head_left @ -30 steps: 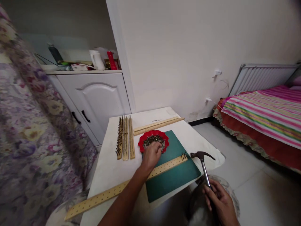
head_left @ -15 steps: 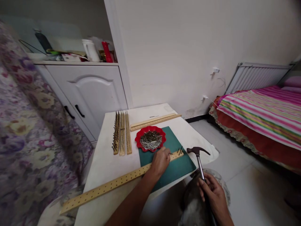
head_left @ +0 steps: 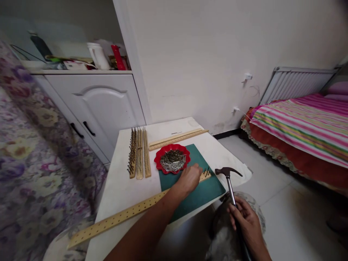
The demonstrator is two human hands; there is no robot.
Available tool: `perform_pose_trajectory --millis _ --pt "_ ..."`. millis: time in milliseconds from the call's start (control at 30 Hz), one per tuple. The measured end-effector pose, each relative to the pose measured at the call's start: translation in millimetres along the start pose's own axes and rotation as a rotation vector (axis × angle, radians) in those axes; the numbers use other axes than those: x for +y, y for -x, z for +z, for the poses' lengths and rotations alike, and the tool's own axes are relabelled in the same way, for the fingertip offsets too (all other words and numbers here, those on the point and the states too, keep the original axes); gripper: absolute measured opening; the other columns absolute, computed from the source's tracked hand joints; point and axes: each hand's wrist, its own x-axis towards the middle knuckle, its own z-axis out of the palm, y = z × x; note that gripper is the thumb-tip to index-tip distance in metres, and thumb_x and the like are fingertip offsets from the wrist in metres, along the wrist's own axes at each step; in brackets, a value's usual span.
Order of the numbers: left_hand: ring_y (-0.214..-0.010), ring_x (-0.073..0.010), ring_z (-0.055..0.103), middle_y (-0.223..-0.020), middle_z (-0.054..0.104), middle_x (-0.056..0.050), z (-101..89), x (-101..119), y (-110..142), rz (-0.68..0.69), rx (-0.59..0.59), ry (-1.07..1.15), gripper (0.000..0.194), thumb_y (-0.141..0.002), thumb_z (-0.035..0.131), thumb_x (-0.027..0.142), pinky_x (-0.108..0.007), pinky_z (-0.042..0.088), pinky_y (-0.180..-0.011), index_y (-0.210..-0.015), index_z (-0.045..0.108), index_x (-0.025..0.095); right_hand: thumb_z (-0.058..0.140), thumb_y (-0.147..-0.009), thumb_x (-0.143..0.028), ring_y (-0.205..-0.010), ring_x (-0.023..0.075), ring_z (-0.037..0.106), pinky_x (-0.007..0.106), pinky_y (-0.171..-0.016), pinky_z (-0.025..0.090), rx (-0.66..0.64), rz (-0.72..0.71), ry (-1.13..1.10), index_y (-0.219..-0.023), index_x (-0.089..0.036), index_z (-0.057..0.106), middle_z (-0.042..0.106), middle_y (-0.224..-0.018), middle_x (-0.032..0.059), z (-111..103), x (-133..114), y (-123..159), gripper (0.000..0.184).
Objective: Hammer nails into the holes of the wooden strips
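Since half a second ago the left hand (head_left: pixel 190 178) has slid along the strip (head_left: pixel 130 212), closer to the upright nails (head_left: pixel 207 172) at its far end; the right hand (head_left: pixel 244 219) has stayed much where it was.

Take the bowl (head_left: pixel 157 161) as the middle of the dial, twelve toward the wall. The left hand is at four o'clock, its fingers curled together over the strip just beside the upright nails; whether it grips anything I cannot tell, as the hand hides it. The right hand, farther out at four, is clamped around the handle of the hammer (head_left: pixel 231 190), whose head is at three, off the table's edge.

The strip, with its rows of holes, crosses the mat (head_left: pixel 198 195) below the bowl, its other end passing the table's (head_left: pixel 141 190) edge at eight o'clock. The bowl, filled with loose nails (head_left: pixel 174 160), sits partly on the mat. At nine stand three nailed strips (head_left: pixel 139 156) side by side; at twelve lie more strips (head_left: pixel 176 139). The cabinet (head_left: pixel 100 105) is at ten, the bed (head_left: pixel 299 119) between two and three.
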Motion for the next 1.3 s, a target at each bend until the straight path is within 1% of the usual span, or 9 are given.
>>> perform_pose_trajectory --millis 200,433,600,667,733,833,967,1133,1300 --pt "-0.076 -0.0166 0.058 -0.079 0.063 -0.005 5.7 -6 -10 -0.002 0.065 0.074 0.016 -0.076 0.052 0.012 -0.025 0.04 -0.067 -0.076 0.066 0.018 0.07 -0.076 -0.038 -0.037 0.0073 0.048 0.019 -0.032 0.039 -0.002 -0.007 0.011 -0.098 -0.02 0.058 0.062 -0.065 -0.0048 0 -2 1 0.031" --pt "-0.07 -0.0124 0.056 -0.082 0.064 -0.001 34.7 -18 0 -0.066 0.19 0.183 0.014 -0.081 0.053 0.022 -0.022 0.035 -0.06 -0.083 0.067 0.021 0.069 -0.076 -0.039 -0.039 0.0072 0.048 0.018 -0.033 0.04 0.001 -0.019 0.03 -0.098 -0.024 0.06 0.062 -0.065 -0.0056 0 -2 2 0.028" --pt "-0.066 -0.0111 0.053 -0.077 0.062 0.0 45.1 -20 1 -0.084 0.263 0.245 0.01 -0.079 0.056 0.022 -0.021 0.032 -0.059 -0.078 0.066 0.02 0.069 -0.076 -0.036 -0.037 0.0072 0.047 0.018 -0.033 0.038 0.011 -0.018 0.112 -0.1 -0.024 0.061 0.062 -0.064 -0.0057 5 -17 4 0.028" --pt "-0.065 -0.011 0.052 -0.076 0.062 0.0 45.9 -21 0 -0.082 0.263 0.239 0.01 -0.079 0.056 0.022 -0.021 0.031 -0.058 -0.077 0.065 0.02 0.066 -0.078 -0.035 -0.047 0.0114 0.056 0.021 -0.041 0.044 0.0 -0.074 0.226 -0.1 -0.025 0.062 0.064 -0.069 -0.0038 9 -28 3 0.025" --pt "-0.064 -0.011 0.052 -0.075 0.062 0.001 45.8 -21 -1 -0.081 0.257 0.233 0.01 -0.079 0.056 0.023 -0.022 0.03 -0.058 -0.076 0.065 0.02 0.063 -0.08 -0.033 -0.073 0.0191 0.065 0.026 -0.063 0.051 -0.057 -0.166 0.367 -0.102 -0.024 0.064 0.07 -0.083 0.0009 13 -38 1 0.023" --pt "-0.064 -0.0111 0.051 -0.076 0.062 0.001 45.4 -22 -1 -0.086 0.248 0.239 0.01 -0.079 0.056 0.023 -0.022 0.03 -0.057 -0.076 0.065 0.021 0.057 -0.084 -0.031 -0.094 0.0253 0.063 0.034 -0.082 0.047 -0.17 -0.222 0.536 -0.112 -0.024 0.062 0.071 -0.103 0.0056 20 -49 -2 0.029" --pt "-0.063 -0.0109 0.05 -0.075 0.062 0.001 45.5 -22 -1 -0.097 0.244 0.245 0.011 -0.078 0.056 0.022 -0.022 0.029 -0.057 -0.075 0.066 0.02 0.056 -0.084 -0.03 -0.091 0.0262 0.064 0.035 -0.082 0.047 -0.228 -0.239 0.625 -0.112 -0.025 0.061 0.072 -0.103 0.0053 25 -56 -6 0.029" --pt "-0.061 -0.0104 0.05 -0.072 0.061 0.001 46.5 -22 -3 -0.103 0.249 0.251 0.01 -0.077 0.057 0.02 -0.022 0.027 -0.056 -0.072 0.065 0.019 0.05 -0.087 -0.03 -0.081 0.025 0.067 0.033 -0.072 0.049 -0.276 -0.307 0.802 -0.113 -0.025 0.057 0.073 -0.088 0.0039 27 -59 -9 0.027" --pt "-0.063 -0.0108 0.051 -0.072 0.061 0.001 48.0 -22 -3 -0.107 0.259 0.258 0.009 -0.077 0.059 0.021 -0.022 0.027 -0.056 -0.071 0.065 0.019 0.045 -0.09 -0.028 -0.083 0.0232 0.067 0.032 -0.072 0.05 -0.305 -0.348 0.878 -0.115 -0.023 0.053 0.072 -0.097 0.0071 29 -61 -6 0.027"
